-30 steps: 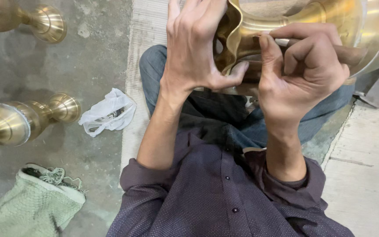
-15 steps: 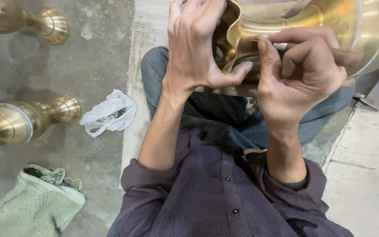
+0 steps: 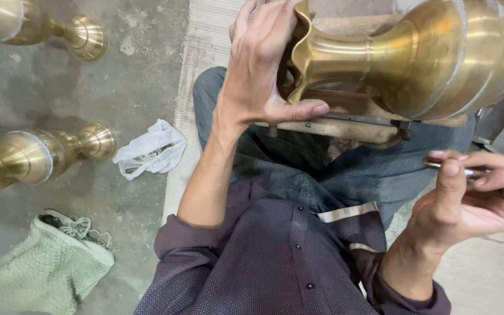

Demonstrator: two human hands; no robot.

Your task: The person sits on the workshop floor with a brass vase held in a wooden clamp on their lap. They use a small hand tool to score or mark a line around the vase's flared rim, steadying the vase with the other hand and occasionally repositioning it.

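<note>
Right hand (image 3: 473, 198) has pulled away from the brass vase (image 3: 415, 52) and now sits low at the right, fingers pinched on a thin metal tool (image 3: 459, 170). Left hand (image 3: 263, 70) grips the vase's wavy rim; the vase lies sideways on a wooden rest (image 3: 345, 127) across the lap.

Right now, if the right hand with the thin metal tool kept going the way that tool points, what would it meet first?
The right hand points its thin metal tool leftward, toward the person's blue-jeaned lap below the large brass vase. It would probably meet the jeans first, though depth is unclear.
</note>
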